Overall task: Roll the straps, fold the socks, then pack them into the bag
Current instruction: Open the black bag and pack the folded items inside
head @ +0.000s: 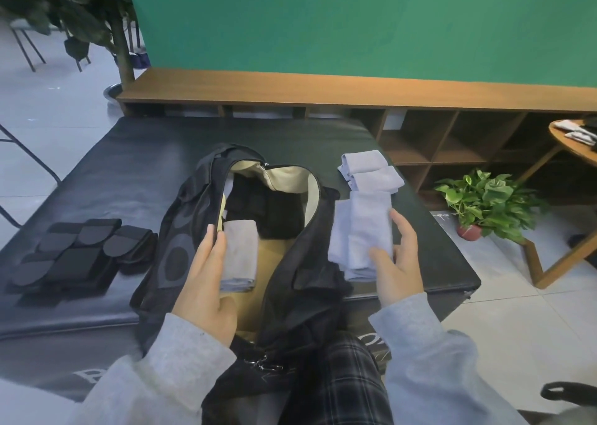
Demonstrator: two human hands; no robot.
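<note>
A black bag (181, 237) lies unzipped on a dark mat (129, 153), its pale lining showing. Black rolled straps (258, 208) sit deep inside it. My left hand (206, 276) holds a folded light-blue sock (240, 256) inside the bag's opening, fingers along its left side. To the right of the bag, my right hand (395, 263) grips another folded light-blue sock (365, 234) lying on the mat. Two more folded socks (368, 169) lie behind it. Several rolled black straps (77, 250) are grouped on the mat at the left.
A low wooden shelf (323, 91) runs behind the mat under a green wall. A potted plant (487, 201) stands on the floor at the right, beside a wooden table leg (549, 263). A tall plant (122, 46) stands at the back left.
</note>
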